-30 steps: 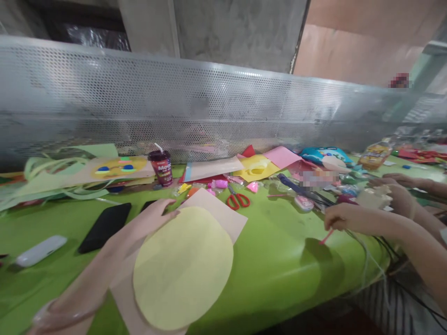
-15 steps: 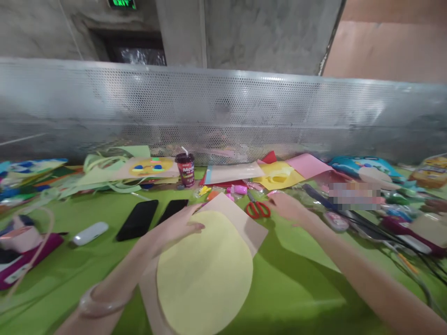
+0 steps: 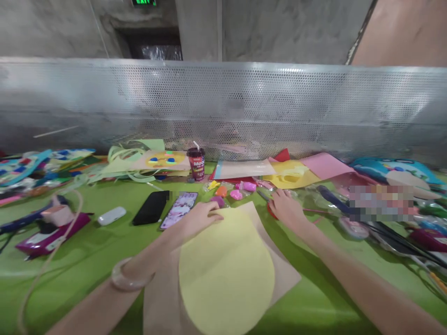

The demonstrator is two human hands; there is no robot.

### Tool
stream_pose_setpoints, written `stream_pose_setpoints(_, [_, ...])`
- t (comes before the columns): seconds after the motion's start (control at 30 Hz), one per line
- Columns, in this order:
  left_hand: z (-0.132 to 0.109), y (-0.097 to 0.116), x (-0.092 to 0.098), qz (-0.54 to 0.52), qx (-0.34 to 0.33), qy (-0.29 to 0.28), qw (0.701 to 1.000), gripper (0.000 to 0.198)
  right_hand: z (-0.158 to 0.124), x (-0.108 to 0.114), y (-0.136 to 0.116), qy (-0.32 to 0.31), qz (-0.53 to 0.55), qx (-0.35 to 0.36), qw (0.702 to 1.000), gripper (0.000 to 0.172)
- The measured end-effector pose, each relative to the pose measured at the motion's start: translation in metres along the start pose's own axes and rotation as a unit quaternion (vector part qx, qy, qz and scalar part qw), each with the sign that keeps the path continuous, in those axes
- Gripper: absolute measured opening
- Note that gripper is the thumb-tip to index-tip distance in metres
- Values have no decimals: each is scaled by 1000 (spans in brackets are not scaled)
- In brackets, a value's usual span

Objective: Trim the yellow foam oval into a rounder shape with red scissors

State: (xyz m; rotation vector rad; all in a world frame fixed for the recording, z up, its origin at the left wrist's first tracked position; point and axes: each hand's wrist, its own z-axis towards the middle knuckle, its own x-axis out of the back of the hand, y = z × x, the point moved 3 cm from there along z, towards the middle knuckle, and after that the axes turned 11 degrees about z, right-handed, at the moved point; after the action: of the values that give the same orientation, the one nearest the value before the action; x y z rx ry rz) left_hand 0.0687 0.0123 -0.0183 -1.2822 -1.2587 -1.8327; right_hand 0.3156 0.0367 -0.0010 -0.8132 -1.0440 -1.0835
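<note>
Since 0.5 s ago your right hand (image 3: 284,209) has moved onto the red scissors (image 3: 270,212) just beyond the tan sheet (image 3: 286,275), its grip unreadable, while your left hand (image 3: 200,217), grip flat with fingers spread, pins the yellow disc (image 3: 226,274) on the green counter (image 3: 87,251); keep that pressure steady.

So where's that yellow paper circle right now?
The yellow circle lies low centre in the head view, on a tan sheet, the left hand touching its top left edge.
</note>
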Motion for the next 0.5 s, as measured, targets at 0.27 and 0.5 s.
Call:
stream_pose_setpoints(0.27, [-31,4,24,125,-33,113,985,32,-17,-15,-44,-56,199,303,930,38])
stream_pose_setpoints(0.5, [-101,-21,-12,167,113,141,969,36,-23,-14,-36,-119,107,299,941,38])
